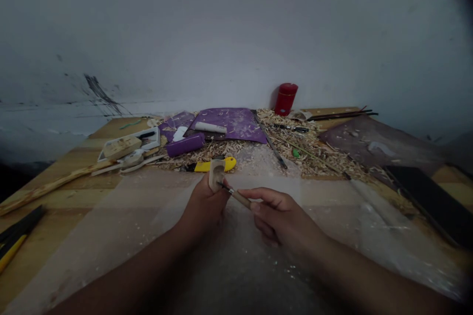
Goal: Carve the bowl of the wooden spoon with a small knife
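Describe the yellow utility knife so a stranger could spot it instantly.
Find the purple mat on the bench. Just in front, on wood shavings, lies the knife, directly behind the left hand; the other yellow tool sits at the bench's left edge.

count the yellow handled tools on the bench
2. A yellow-and-black utility knife lies at the edge of the wood shavings beyond the left hand; a yellow-and-black tool handle lies at the bench's lower left, cut off by the frame. Shavings may hide more.

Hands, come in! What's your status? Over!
Left hand holds pale carved wooden piece. Right hand pinches slim wood-handled carving tool, tip at the piece. Yellow-and-black knife lies beyond.
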The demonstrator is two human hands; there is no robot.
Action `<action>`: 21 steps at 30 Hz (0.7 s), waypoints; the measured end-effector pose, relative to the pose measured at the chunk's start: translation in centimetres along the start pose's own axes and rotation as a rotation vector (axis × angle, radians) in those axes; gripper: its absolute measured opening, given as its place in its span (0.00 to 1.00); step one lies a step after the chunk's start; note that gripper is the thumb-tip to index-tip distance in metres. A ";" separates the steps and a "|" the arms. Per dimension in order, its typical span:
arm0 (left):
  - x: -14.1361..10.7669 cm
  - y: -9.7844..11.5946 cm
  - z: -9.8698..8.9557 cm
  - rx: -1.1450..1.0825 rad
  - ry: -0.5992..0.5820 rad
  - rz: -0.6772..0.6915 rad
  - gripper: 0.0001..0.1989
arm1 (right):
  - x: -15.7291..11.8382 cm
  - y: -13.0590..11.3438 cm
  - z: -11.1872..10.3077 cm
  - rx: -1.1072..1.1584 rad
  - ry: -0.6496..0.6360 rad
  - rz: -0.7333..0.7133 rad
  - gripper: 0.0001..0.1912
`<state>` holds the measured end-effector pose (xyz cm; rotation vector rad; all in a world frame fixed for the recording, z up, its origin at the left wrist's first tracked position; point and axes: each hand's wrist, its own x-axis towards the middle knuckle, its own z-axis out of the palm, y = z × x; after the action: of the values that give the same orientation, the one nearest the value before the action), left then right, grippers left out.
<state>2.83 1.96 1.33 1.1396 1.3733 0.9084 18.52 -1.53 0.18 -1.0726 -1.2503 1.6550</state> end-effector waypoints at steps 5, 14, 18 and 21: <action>-0.2 -0.2 0.2 -0.020 -0.065 -0.047 0.07 | 0.1 -0.2 -0.5 -0.003 0.029 -0.026 0.17; -0.3 0.4 -0.1 0.004 -0.086 -0.050 0.06 | -0.8 -0.8 -1.1 -0.786 0.066 -0.523 0.20; -0.1 0.2 -0.4 0.062 -0.061 -0.004 0.06 | -1.1 -0.7 -1.4 -0.977 0.039 -0.518 0.21; -0.1 0.2 -0.4 0.117 -0.040 0.028 0.06 | -1.3 -0.6 -1.5 -1.141 0.040 -0.525 0.22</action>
<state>2.45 1.92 1.56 1.2622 1.3960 0.8294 20.42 -2.11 0.78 -1.1979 -2.2811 0.4338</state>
